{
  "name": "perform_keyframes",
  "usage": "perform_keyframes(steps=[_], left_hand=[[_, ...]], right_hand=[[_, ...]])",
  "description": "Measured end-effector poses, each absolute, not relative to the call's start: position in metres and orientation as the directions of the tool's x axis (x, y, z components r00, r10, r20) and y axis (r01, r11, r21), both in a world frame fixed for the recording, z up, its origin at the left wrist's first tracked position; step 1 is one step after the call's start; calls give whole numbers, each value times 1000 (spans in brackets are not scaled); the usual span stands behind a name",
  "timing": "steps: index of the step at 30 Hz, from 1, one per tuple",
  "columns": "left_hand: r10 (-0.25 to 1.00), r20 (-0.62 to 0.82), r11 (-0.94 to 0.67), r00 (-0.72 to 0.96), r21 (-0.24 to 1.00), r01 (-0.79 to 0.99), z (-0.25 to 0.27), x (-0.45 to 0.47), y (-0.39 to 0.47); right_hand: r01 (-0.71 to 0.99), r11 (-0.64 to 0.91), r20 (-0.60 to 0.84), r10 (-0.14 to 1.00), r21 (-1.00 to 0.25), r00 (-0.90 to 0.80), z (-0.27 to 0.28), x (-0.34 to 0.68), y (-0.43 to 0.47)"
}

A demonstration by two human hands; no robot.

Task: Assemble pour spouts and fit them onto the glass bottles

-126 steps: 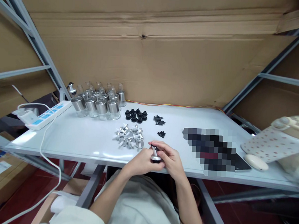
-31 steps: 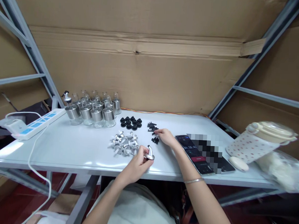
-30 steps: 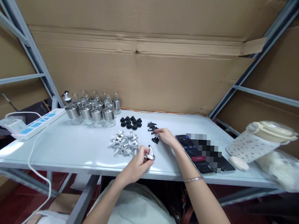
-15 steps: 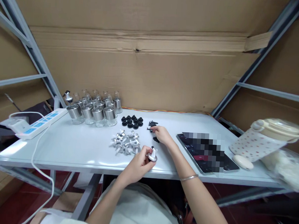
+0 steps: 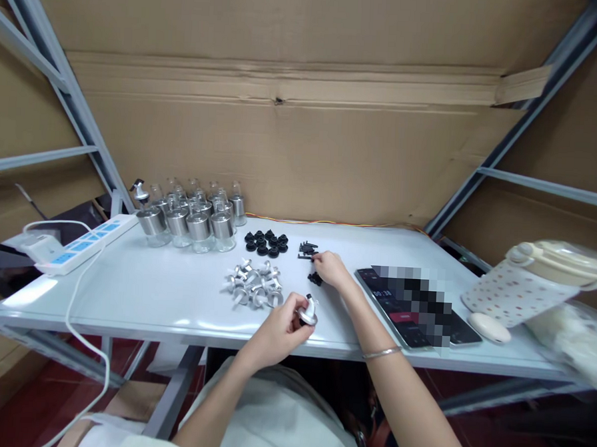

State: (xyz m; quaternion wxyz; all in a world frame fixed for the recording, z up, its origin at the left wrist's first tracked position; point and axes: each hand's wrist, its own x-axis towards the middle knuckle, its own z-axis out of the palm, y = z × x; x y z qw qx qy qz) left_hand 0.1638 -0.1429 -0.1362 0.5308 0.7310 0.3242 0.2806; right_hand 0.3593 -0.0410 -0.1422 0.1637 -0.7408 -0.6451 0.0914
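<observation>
Head view: we see left hand point(image 5: 277, 332) pinching one silver spout point(image 5: 308, 313), black tip up, over near part of desk point(image 5: 174, 297). Right hand point(image 5: 333, 271) has fingertips close together at slim black pieces point(image 5: 307, 247); we cannot tell whether it grips any. Tiny black pieces point(image 5: 315, 278) bunch just beside it, uncountable. We count four bottles point(image 5: 199, 227) in front row, more overlapping behind; about ten black stoppers point(image 5: 266, 243); one heap of piled spouts point(image 5: 258, 287); one power strip point(image 5: 90, 242).
</observation>
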Motion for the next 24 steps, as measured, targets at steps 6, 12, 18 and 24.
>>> perform_keyframes(steps=[6,12,18,24], left_hand=[[766,71,-228,638,959,167,-137,165,-142],[768,81,-242,635,955,171,-139,165,-142],[770,83,-249,632,952,178,-138,165,-143],[768,82,-247,636,953,175,-135,164,-143]], right_hand=[[929,-111,28,991,-352,129,-138,350,-42],[939,-95,39,993,-331,114,-131,339,-44],[942,23,51,999,-335,-6,-132,338,-43],[948,46,84,996,-316,-20,-139,346,-46]])
